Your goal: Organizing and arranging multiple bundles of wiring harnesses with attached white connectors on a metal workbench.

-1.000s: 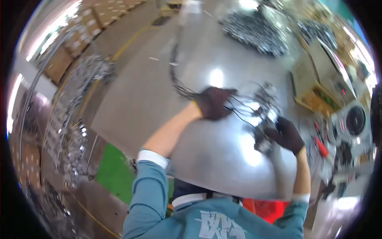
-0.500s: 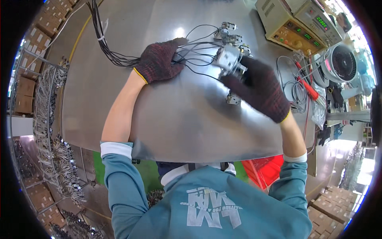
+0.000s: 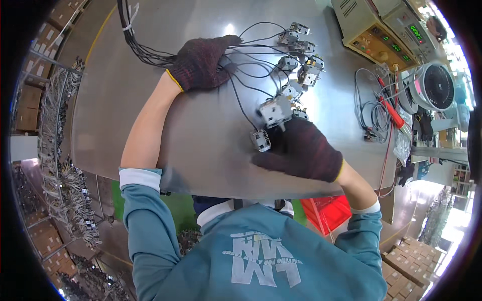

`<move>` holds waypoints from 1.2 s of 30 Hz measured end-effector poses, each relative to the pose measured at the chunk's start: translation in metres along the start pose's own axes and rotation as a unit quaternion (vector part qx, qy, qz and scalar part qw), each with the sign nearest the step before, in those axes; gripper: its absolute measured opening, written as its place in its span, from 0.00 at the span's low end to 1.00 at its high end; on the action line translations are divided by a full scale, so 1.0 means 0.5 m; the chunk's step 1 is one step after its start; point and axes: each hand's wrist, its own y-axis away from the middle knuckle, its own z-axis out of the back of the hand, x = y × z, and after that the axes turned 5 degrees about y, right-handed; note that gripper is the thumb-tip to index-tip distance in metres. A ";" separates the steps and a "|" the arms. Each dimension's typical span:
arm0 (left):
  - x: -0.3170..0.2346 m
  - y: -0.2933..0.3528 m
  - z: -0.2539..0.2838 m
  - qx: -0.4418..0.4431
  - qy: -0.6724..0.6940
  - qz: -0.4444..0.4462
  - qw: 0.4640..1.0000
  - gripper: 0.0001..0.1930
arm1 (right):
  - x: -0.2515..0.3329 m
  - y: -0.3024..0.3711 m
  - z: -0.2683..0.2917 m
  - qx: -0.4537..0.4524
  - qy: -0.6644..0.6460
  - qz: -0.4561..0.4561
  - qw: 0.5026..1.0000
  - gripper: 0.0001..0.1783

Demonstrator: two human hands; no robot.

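My left hand [image 3: 201,65], in a dark red and black knitted glove, is closed around a bundle of black cables [image 3: 143,56] above the steel tabletop. From its fingers the cables fan out to several small silver metal connector housings [image 3: 304,46] on the right. My right hand [image 3: 304,153], gloved alike, has its thumb stretched out to the left, apart from the other fingers. Its fingertips are at a larger silver housing [image 3: 275,111] and partly hidden behind it. Another small housing [image 3: 260,140] lies between that thumb and the larger one.
A steel-topped table [image 3: 211,150] spreads under my hands. At the right stand a beige bench instrument [image 3: 379,40] with green digits and a small fan [image 3: 436,86], beside a red-handled probe [image 3: 391,113] and coiled leads. A red bin [image 3: 326,213] sits below the front edge. Cable-laden racks [image 3: 60,165] stand left.
My right hand has come nearer to me and slightly left. The larger housing and several others have shifted nearer and spread apart. My left hand keeps its hold on the cables, barely moving.
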 end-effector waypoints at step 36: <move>-0.012 -0.004 -0.005 -0.003 -0.010 -0.014 1.000 0.31 | -0.101 0.049 0.059 -0.215 0.085 -0.030 0.972 0.30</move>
